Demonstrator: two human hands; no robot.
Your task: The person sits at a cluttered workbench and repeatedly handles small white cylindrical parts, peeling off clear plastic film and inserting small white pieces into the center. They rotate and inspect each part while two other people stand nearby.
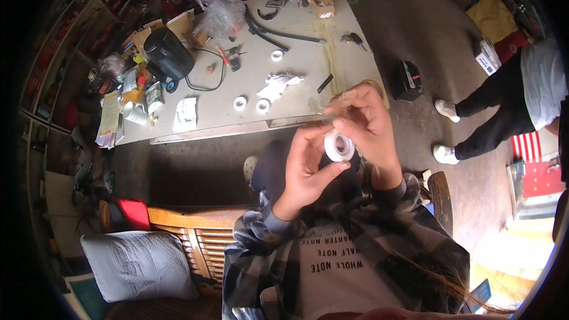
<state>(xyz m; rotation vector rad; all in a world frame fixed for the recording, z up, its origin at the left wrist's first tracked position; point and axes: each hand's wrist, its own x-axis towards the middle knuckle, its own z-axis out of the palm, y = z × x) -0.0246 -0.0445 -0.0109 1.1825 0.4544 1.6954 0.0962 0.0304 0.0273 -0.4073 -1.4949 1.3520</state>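
My left hand (307, 169) grips a white roll of tape (339, 146) between thumb and fingers, its ring tilted toward me above my lap. Close against it, my right hand (372, 127) has its thumb at the roll's upper edge. Its fingers are bent and closed around something faint and see-through that I cannot make out. Just beyond the hands, a small black strip (325, 83) lies on the table. Three similar white rolls lie there too: a far roll (277, 56), a left roll (239, 104) and a near roll (262, 106), beside crumpled white paper (280, 86).
The pale table (219, 115) also bears a black bin-like container (168, 53), a clear plastic bag (219, 16), black hoses (284, 35), keys (354, 39) and an open carton (320, 3). A person (504, 101) stands at the right. A wooden bench (198, 234) with a grey cushion (137, 265) is beside me.
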